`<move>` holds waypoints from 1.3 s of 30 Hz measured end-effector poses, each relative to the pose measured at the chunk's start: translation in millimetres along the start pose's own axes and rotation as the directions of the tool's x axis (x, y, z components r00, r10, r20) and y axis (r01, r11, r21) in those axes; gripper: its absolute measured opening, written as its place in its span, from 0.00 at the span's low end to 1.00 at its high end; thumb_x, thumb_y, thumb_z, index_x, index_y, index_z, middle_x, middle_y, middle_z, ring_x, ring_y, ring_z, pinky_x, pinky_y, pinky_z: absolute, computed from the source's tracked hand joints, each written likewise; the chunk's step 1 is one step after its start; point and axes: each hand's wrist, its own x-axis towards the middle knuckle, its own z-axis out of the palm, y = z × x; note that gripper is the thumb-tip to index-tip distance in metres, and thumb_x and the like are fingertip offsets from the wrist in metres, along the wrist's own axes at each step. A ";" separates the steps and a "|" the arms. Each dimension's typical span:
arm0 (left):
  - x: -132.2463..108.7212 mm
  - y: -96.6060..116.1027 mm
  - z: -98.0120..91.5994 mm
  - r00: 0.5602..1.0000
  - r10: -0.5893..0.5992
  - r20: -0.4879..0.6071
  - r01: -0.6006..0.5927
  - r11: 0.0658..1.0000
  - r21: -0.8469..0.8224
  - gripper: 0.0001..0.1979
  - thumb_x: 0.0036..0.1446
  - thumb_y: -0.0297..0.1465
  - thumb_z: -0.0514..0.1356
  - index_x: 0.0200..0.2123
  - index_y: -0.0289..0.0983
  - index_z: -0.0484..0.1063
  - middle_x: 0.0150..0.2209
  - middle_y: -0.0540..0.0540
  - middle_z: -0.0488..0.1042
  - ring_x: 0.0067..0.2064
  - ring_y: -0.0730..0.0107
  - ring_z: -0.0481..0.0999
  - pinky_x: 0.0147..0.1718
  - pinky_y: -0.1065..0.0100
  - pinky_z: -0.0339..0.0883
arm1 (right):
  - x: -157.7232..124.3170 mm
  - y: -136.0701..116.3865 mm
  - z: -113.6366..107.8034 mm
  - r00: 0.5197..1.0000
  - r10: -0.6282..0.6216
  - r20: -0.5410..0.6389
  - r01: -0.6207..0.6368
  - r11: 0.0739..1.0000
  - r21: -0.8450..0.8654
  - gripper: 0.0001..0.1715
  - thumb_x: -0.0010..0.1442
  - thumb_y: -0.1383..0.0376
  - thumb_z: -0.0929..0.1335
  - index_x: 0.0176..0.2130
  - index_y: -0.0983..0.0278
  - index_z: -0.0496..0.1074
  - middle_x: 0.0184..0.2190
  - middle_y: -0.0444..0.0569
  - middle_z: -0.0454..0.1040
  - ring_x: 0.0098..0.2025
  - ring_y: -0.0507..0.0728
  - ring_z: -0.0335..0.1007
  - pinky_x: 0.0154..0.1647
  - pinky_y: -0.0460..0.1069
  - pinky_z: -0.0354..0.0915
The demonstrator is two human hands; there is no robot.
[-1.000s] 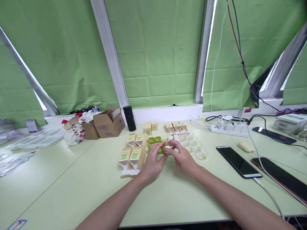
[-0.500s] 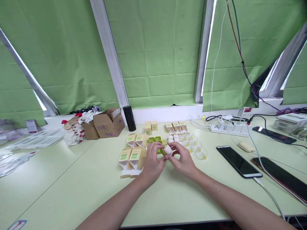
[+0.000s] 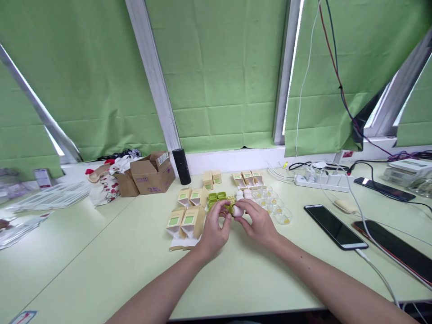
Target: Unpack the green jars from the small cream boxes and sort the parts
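Over the middle of the table, both hands meet around a small object. My left hand [image 3: 215, 228] is closed on its olive-green case [image 3: 231, 208], fingertips at the left side. My right hand [image 3: 259, 223] pinches a white rounded, egg-like piece [image 3: 238, 211] against the green one. Whether the two pieces are joined is hidden by the fingers. Just behind lie several green cases [image 3: 216, 196], white pieces [image 3: 243, 194] and small yellow parts [image 3: 231, 198]. Clear plastic shells [image 3: 282, 215] with yellow spots sit right of my right hand.
Beige cartons with green windows [image 3: 193, 221] stand left of my hands, more cartons [image 3: 249, 180] behind. Farther back are a cardboard box [image 3: 152, 173] and a black cylinder [image 3: 182, 167]. Phones [image 3: 335, 227], cables and a power strip [image 3: 323, 182] occupy the right. Part of another person's hand [image 3: 4, 223] shows far left.
The white piece has turned and shifted slightly right, with my right fingers now over its top. My left thumb has lifted off the front. Another person's hand has appeared far left.
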 end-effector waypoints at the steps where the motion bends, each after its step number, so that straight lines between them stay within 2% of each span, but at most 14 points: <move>1: 0.3 -0.4 1.0 1.000 -0.021 0.003 0.021 1.000 -0.016 0.15 0.68 0.31 0.57 0.56 0.40 0.69 0.52 0.40 0.75 0.48 0.61 0.77 0.51 0.55 0.74 | -0.4 0.6 0.5 1.000 -0.016 0.003 0.016 0.999 -0.030 0.20 0.68 0.66 0.69 0.58 0.58 0.70 0.54 0.56 0.78 0.56 0.64 0.76 0.53 0.60 0.76; 6: 2.2 0.7 4.4 0.997 -0.073 0.019 0.074 0.996 -0.044 0.16 0.68 0.37 0.58 0.56 0.39 0.71 0.51 0.39 0.77 0.47 0.61 0.79 0.50 0.56 0.77 | -0.1 -0.9 0.3 0.997 -0.072 0.006 0.072 0.990 -0.121 0.21 0.68 0.67 0.68 0.59 0.60 0.71 0.55 0.57 0.78 0.54 0.64 0.77 0.50 0.58 0.78; 10: 3.1 0.6 6.0 0.994 -0.110 0.022 0.111 0.991 -0.070 0.17 0.68 0.38 0.59 0.57 0.38 0.73 0.49 0.39 0.79 0.46 0.61 0.80 0.50 0.55 0.78 | 1.1 -3.7 -2.5 0.997 -0.071 0.034 0.075 0.987 -0.145 0.21 0.70 0.67 0.67 0.61 0.61 0.71 0.56 0.58 0.78 0.55 0.65 0.78 0.50 0.60 0.78; 14: 2.5 -0.8 7.5 0.994 -0.113 0.010 0.113 0.990 -0.080 0.17 0.67 0.37 0.59 0.56 0.38 0.73 0.49 0.39 0.80 0.46 0.61 0.81 0.50 0.55 0.79 | 2.1 -5.5 -4.3 0.995 -0.059 0.075 0.070 0.985 -0.155 0.23 0.70 0.66 0.67 0.63 0.60 0.69 0.57 0.59 0.77 0.56 0.66 0.77 0.51 0.61 0.78; 19: 1.2 -1.4 8.1 0.993 -0.115 0.011 0.115 0.991 -0.069 0.16 0.68 0.36 0.59 0.55 0.38 0.74 0.49 0.39 0.80 0.46 0.61 0.82 0.49 0.56 0.80 | 3.3 -6.2 -4.6 0.993 -0.073 0.092 0.090 0.976 -0.197 0.19 0.72 0.65 0.65 0.61 0.60 0.71 0.55 0.59 0.78 0.53 0.65 0.79 0.46 0.59 0.79; 25: 1.9 -6.3 10.8 0.991 -0.135 0.012 0.136 0.989 -0.052 0.16 0.67 0.30 0.57 0.56 0.39 0.74 0.49 0.40 0.80 0.45 0.63 0.82 0.49 0.58 0.80 | 3.8 -5.8 -3.8 0.988 -0.088 0.123 0.112 0.974 -0.195 0.17 0.73 0.66 0.63 0.59 0.62 0.69 0.55 0.59 0.77 0.52 0.64 0.78 0.46 0.58 0.78; 33: 5.1 -1.1 10.9 0.982 -0.188 0.016 0.188 0.981 -0.049 0.14 0.64 0.28 0.57 0.51 0.38 0.77 0.45 0.42 0.82 0.41 0.63 0.83 0.44 0.59 0.80 | 5.4 -10.5 0.8 0.984 -0.035 0.175 0.078 0.967 -0.241 0.19 0.71 0.70 0.62 0.59 0.63 0.67 0.52 0.61 0.77 0.45 0.63 0.78 0.36 0.54 0.74; 39: 4.9 -0.5 11.3 0.972 -0.234 0.030 0.236 0.968 -0.087 0.15 0.64 0.27 0.56 0.50 0.39 0.77 0.41 0.43 0.83 0.37 0.64 0.83 0.39 0.61 0.80 | 7.9 -15.5 0.9 0.980 -0.006 0.200 0.062 0.960 -0.272 0.18 0.68 0.72 0.61 0.56 0.64 0.67 0.48 0.59 0.77 0.41 0.63 0.77 0.30 0.52 0.69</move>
